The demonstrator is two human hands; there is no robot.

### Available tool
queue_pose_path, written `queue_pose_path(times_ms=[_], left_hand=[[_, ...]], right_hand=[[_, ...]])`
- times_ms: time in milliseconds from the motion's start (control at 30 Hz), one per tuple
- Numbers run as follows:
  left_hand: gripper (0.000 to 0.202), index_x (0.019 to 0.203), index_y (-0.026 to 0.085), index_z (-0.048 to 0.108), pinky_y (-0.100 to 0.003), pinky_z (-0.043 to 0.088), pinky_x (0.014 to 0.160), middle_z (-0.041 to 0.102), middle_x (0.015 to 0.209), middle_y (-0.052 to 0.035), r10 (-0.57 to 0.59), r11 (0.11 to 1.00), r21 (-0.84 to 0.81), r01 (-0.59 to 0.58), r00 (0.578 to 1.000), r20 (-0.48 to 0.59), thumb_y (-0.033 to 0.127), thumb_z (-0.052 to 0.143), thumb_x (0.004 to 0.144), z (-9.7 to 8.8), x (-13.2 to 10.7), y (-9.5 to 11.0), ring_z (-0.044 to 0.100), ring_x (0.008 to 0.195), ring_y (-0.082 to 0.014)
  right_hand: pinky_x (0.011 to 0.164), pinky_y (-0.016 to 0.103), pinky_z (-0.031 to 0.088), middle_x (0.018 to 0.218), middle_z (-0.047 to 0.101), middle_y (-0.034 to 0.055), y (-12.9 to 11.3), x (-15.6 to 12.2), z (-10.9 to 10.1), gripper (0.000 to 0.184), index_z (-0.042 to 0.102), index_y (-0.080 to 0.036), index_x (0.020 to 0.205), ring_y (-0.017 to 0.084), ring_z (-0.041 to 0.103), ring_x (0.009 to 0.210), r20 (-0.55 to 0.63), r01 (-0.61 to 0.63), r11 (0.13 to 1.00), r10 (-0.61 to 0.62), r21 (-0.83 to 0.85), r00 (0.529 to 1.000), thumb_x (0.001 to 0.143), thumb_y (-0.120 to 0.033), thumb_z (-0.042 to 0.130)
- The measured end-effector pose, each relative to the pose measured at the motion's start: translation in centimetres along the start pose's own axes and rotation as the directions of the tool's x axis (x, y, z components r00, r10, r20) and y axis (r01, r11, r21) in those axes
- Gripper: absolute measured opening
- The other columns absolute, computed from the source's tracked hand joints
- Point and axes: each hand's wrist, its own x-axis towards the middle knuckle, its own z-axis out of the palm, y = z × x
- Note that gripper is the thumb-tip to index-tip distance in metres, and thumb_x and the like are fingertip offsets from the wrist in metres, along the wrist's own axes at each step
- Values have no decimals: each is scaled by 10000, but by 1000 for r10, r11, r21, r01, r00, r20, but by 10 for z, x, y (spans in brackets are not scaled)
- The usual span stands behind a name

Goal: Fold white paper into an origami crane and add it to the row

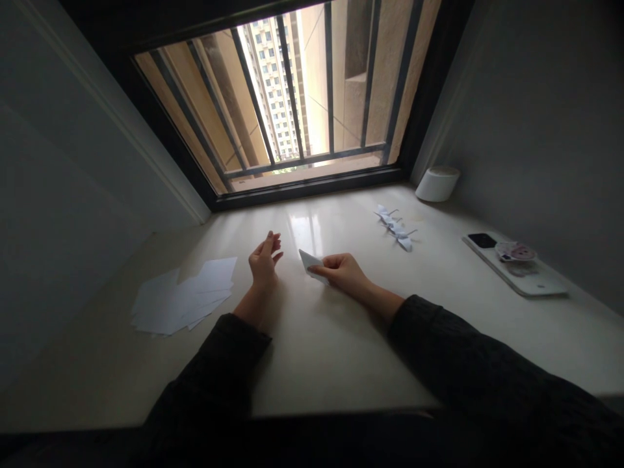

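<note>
A small piece of folded white paper [310, 261] is pinched in my right hand [345, 272], between the thumb and the fingers, above the pale sill. Its pointed end sticks out toward my left hand [264, 260]. That hand is raised a short way to the left, apart from the paper, its fingers loosely bent and separated with nothing between them. Left of it lies a loose stack of white paper sheets [199, 292]. Beyond my right hand, small folded paper cranes [394, 227] stand close together in a row.
A phone [511, 266] with a round grip on its back lies at the right. A white cylindrical object [437, 183] stands in the back right corner. The barred window [302, 185] closes off the back, with walls on both sides. The sill's front edge runs near my body.
</note>
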Motion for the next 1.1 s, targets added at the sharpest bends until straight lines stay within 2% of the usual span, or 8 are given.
queue_pose_path(times_ms=[67, 133, 233, 300, 400, 533, 733, 1100], left_hand=[[470, 920, 178, 717, -240, 456, 654, 668, 874, -68, 45, 998, 33, -45, 999, 26, 569, 663, 665, -1, -1, 0, 607, 796, -141], [469, 944, 178, 718, -245, 456, 637, 679, 865, -80, 79, 992, 83, -91, 987, 142, 564, 651, 686, 3, -9, -3, 611, 812, -163], [435, 968, 191, 723, -270, 465, 667, 703, 906, -79, 59, 982, 144, -121, 926, 374, 491, 719, 652, 11, -26, -10, 618, 811, -178], [362, 881, 181, 742, -274, 459, 680, 711, 895, -75, 48, 974, 179, -142, 893, 447, 451, 741, 641, 14, -34, -15, 616, 785, -176], [303, 786, 168, 744, -278, 464, 671, 700, 756, -55, 37, 978, 172, -121, 903, 428, 446, 722, 667, 16, -36, -20, 605, 707, -157], [315, 806, 154, 740, -286, 488, 676, 700, 787, -63, -28, 998, 59, 7, 935, 354, 420, 751, 636, 16, -32, -25, 619, 710, -152], [356, 822, 133, 733, -277, 488, 609, 686, 761, -69, -52, 999, 11, 51, 945, 322, 440, 740, 641, 19, -32, -27, 608, 672, -150], [432, 853, 134, 738, -267, 467, 561, 714, 778, -80, 153, 973, 134, -190, 957, 246, 530, 592, 761, 22, -29, -30, 597, 617, -146]], right_hand=[[395, 229, 198, 418, 431, -52, -1, 0, -1, 423, 641, -139, 599, 59, 314, 386, -49, -7, 1000, 7, 15, 999, 613, -555, 720], [388, 232, 203, 412, 434, -49, -1, 0, -2, 428, 626, -148, 588, 63, 322, 376, -87, 3, 999, 1, 42, 996, 620, -566, 711], [388, 232, 211, 417, 429, -46, -1, 1, -3, 450, 567, -162, 535, 64, 335, 382, -113, 31, 998, -25, 53, 993, 620, -582, 705], [391, 231, 207, 419, 407, -50, -2, 1, -3, 480, 518, -170, 498, 62, 329, 391, -117, 48, 998, -44, 32, 992, 620, -599, 695], [399, 230, 204, 427, 399, -53, -1, 1, -2, 502, 488, -171, 482, 58, 319, 404, -102, 65, 998, -64, 3, 993, 627, -611, 681], [408, 229, 206, 443, 415, -51, 0, 2, -1, 475, 523, -160, 510, 57, 318, 416, -77, 70, 998, -70, -1, 995, 638, -588, 685], [404, 230, 213, 446, 442, -45, 1, 3, 0, 448, 569, -154, 540, 59, 320, 409, -71, 45, 999, -44, 11, 997, 638, -575, 687], [438, 231, 210, 493, 509, -23, 4, 9, 1, 423, 624, -135, 607, 66, 332, 439, -50, 40, 999, -39, 18, 998, 658, -553, 669]])
